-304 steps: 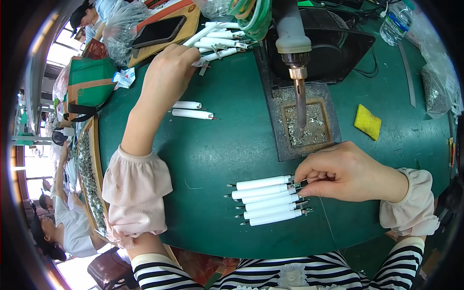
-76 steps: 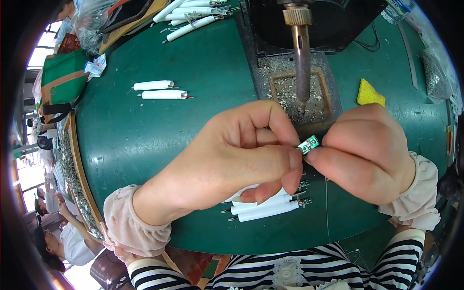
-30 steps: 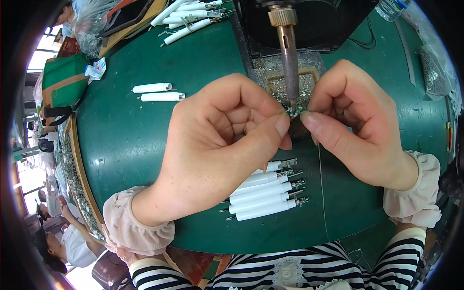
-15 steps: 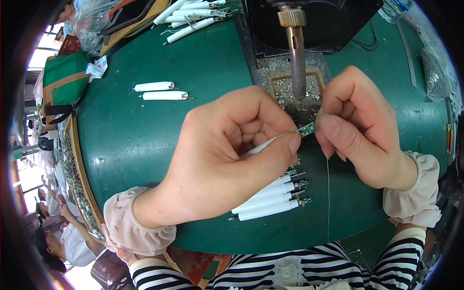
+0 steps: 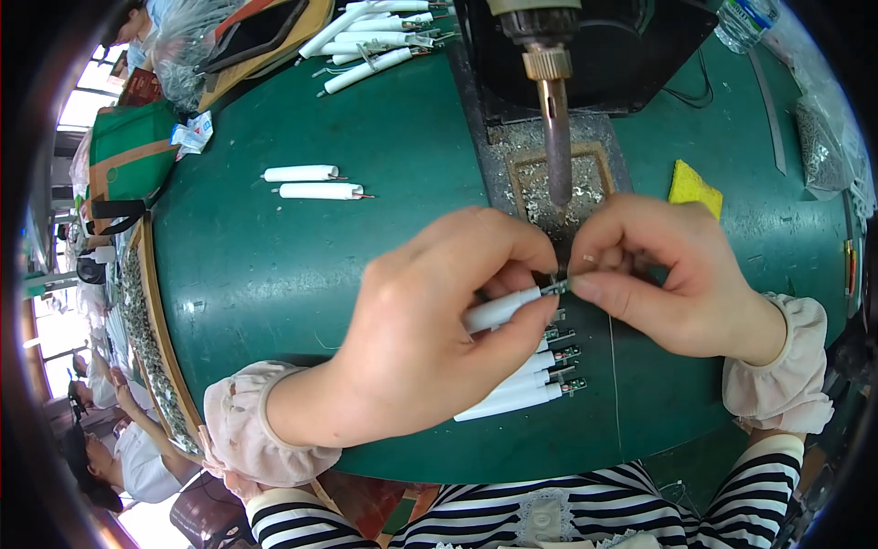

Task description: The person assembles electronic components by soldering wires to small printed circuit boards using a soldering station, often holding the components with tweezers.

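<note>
Two hands are seen, the left hand (image 5: 412,320) and the right hand (image 5: 672,279); one white tube (image 5: 501,311) is held in the left. Two loose tubes (image 5: 322,191) are counted beyond it. The row of tubes (image 5: 512,400) beneath it is partly covered, so its count cannot be told. Beyond the right hand, one soldering iron (image 5: 557,146), one yellow sponge (image 5: 693,188) and one bottle (image 5: 742,27) are found.

Left of the left hand (image 5: 407,325): broad open stretch of desk (image 5: 247,284), passable up to the pair of white tubes (image 5: 320,191). Ahead: soldering iron (image 5: 557,137) points down, blocking straight passage. Below: row of white tubes (image 5: 512,400), partly under the left hand. Thin wire (image 5: 615,384) crosses below the right hand (image 5: 672,279); yellow sponge (image 5: 693,189) just beyond it.
</note>
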`<state>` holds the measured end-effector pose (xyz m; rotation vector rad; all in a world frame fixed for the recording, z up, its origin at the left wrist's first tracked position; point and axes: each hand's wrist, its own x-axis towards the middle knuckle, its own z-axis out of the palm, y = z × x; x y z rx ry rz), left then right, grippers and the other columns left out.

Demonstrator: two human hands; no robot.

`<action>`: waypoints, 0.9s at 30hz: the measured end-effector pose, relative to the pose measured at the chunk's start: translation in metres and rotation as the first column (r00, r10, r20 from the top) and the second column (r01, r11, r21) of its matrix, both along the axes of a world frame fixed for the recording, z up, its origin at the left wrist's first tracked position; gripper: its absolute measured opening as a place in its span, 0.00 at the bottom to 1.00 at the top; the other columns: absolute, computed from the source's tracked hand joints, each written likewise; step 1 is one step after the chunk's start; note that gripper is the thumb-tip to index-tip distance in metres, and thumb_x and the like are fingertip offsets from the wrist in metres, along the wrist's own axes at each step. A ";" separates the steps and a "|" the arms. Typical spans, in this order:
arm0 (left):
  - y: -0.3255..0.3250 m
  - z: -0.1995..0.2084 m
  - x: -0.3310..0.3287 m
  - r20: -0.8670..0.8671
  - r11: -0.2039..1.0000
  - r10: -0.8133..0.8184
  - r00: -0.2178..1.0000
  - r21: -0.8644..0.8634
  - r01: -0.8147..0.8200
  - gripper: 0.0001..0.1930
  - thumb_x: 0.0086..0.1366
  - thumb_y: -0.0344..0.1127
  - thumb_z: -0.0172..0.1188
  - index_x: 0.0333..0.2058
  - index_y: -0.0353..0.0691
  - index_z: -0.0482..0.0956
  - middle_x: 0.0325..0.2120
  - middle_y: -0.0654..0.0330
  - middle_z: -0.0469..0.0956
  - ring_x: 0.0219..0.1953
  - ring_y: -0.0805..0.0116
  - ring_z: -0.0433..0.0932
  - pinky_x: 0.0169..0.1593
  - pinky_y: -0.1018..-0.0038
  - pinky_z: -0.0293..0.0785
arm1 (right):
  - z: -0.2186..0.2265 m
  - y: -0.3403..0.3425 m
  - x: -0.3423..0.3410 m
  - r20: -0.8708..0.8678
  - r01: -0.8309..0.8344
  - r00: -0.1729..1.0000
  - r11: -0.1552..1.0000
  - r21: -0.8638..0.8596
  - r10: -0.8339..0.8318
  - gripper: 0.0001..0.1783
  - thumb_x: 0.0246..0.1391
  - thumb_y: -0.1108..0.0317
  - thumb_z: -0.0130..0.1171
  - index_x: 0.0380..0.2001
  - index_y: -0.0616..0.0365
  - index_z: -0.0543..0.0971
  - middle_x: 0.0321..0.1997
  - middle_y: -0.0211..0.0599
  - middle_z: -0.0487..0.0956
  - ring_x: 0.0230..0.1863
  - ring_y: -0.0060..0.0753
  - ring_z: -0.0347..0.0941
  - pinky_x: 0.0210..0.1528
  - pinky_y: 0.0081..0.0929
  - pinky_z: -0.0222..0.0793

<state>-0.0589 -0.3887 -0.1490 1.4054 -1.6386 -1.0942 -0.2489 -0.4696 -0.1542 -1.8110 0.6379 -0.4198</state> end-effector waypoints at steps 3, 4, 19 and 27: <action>0.000 -0.001 -0.001 0.146 0.995 -0.030 0.989 -0.091 0.044 0.15 0.47 0.23 0.63 0.35 0.33 0.71 0.30 0.60 0.72 0.31 0.73 0.74 0.30 0.79 0.72 | 0.001 0.002 -0.001 -0.097 -0.041 0.995 0.998 -0.045 0.037 0.06 0.41 0.74 0.58 0.24 0.60 0.72 0.16 0.34 0.71 0.16 0.28 0.68 0.19 0.22 0.61; -0.001 0.002 0.001 0.262 0.981 -0.100 0.960 -0.138 0.140 0.16 0.46 0.24 0.64 0.35 0.33 0.71 0.29 0.59 0.72 0.30 0.71 0.74 0.31 0.77 0.71 | 0.001 0.004 -0.001 -0.088 -0.046 0.995 0.998 -0.050 0.042 0.06 0.41 0.74 0.58 0.24 0.60 0.72 0.16 0.34 0.71 0.16 0.28 0.68 0.19 0.22 0.61; -0.119 -0.016 0.121 0.775 0.668 0.516 0.365 -0.630 0.396 0.14 0.44 0.25 0.59 0.33 0.41 0.73 0.30 0.60 0.71 0.36 0.61 0.69 0.41 0.69 0.67 | -0.005 0.008 0.000 -0.162 -0.181 0.978 0.924 -0.338 0.132 0.09 0.44 0.68 0.58 0.27 0.59 0.72 0.23 0.38 0.73 0.25 0.41 0.71 0.25 0.31 0.67; -0.124 -0.022 0.132 0.831 0.614 0.478 0.284 -0.548 0.569 0.07 0.45 0.28 0.54 0.27 0.42 0.71 0.25 0.62 0.70 0.33 0.65 0.70 0.37 0.72 0.68 | -0.005 0.009 0.000 -0.139 -0.165 0.982 0.928 -0.333 0.125 0.08 0.44 0.68 0.58 0.26 0.59 0.71 0.22 0.38 0.73 0.24 0.41 0.71 0.25 0.31 0.67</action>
